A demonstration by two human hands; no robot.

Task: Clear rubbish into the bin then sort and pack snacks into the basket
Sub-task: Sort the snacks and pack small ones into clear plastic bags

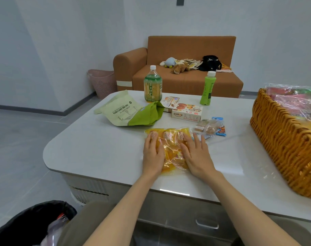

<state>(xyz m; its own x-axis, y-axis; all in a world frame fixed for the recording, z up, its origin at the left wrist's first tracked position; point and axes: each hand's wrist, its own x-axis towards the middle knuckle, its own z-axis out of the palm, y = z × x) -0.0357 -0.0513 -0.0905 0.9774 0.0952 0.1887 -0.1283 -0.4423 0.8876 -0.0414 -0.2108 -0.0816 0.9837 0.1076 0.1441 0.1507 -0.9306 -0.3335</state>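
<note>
A yellow clear-plastic snack pack (170, 148) lies flat on the white table (98, 150) in front of me. My left hand (153, 153) lies flat on its left side and my right hand (197, 155) lies flat on its right side, fingers straight. The woven basket (282, 139) stands at the right edge, with wrapped snacks inside. The black-lined bin (32, 222) is on the floor at lower left with rubbish in it.
Behind the pack lie a green-and-cream bag (128, 110), a biscuit box (186, 112), a second box (169, 102) and small wrapped cakes (208, 127). A large tea bottle (153, 86) and a green bottle (208, 89) stand at the back. An orange sofa (186, 77) and a pink basket (103, 84) lie beyond.
</note>
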